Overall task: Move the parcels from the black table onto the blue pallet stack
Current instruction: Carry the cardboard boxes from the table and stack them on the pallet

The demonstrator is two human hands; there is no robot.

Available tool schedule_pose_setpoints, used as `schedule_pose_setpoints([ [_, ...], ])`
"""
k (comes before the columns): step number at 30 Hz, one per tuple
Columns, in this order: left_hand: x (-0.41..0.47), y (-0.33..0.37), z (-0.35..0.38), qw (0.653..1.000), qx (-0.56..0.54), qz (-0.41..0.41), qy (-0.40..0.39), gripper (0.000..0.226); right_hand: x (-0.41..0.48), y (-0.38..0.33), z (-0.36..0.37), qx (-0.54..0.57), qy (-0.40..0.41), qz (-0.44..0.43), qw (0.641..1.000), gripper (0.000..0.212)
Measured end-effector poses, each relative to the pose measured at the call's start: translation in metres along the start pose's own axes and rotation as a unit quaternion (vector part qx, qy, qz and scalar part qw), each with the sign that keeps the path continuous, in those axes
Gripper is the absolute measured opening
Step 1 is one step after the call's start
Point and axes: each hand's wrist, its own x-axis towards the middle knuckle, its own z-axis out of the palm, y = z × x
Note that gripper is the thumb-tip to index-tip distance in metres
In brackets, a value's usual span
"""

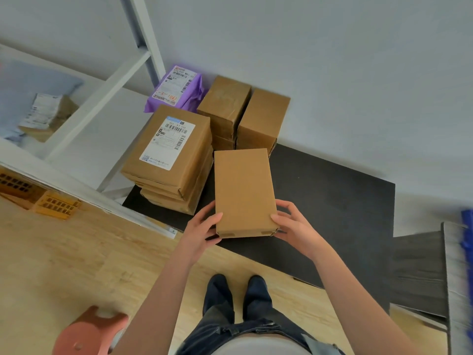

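- Two hands grasp one plain parcel (243, 190) by its near end. The left hand (202, 226) is at the near-left corner with its thumb on top, and the right hand (291, 224) curls over the near-right corner.
- That parcel sits mid-view, long side pointing to 12 o'clock, over the front edge of the black table (332, 201). It looks lifted clear, though its far end may be resting on the tabletop.
- To do this step well, I would keep both grips low on the corners and lift straight up before swinging. The labelled stack (169, 149) stands just beside the parcel at 10 o'clock and could be nudged.
- The turn should go toward 3 o'clock, with the parcel held level and close to the body.
- More parcels wait at 12 o'clock: two brown boxes (225, 103) side by side against the wall. A purple mailer (176, 85) lies at 11 o'clock behind the labelled stack.
- White shelving (102, 98) fills the 9 to 10 o'clock side, near the table's left end.
- At 3 o'clock a blurred blue strip is probably the blue pallet stack (467, 234). It is cut off by the frame, so its top and free space cannot be judged.
- The fingers under the parcel are hidden, and so is the number of boxes in each pile.
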Motion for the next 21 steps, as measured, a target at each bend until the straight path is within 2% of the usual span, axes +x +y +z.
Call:
schedule_pose_setpoints([
  [2, -0.004, 0.007, 0.006, 1.000, 0.013, 0.013, -0.015, 0.064, -0.011, -0.008, -0.004, -0.003, -0.004, -0.021, 1.000, 0.067],
  [9, -0.012, 0.033, 0.026, 0.994, 0.069, 0.050, -0.066, 0.062, -0.046, -0.041, -0.017, -0.052, -0.031, -0.068, 0.996, 0.106],
  [21, -0.009, 0.047, 0.080, 0.973, 0.153, 0.069, -0.157, 0.061, -0.103, -0.034, -0.051, -0.024, 0.021, -0.100, 0.994, 0.112],
])
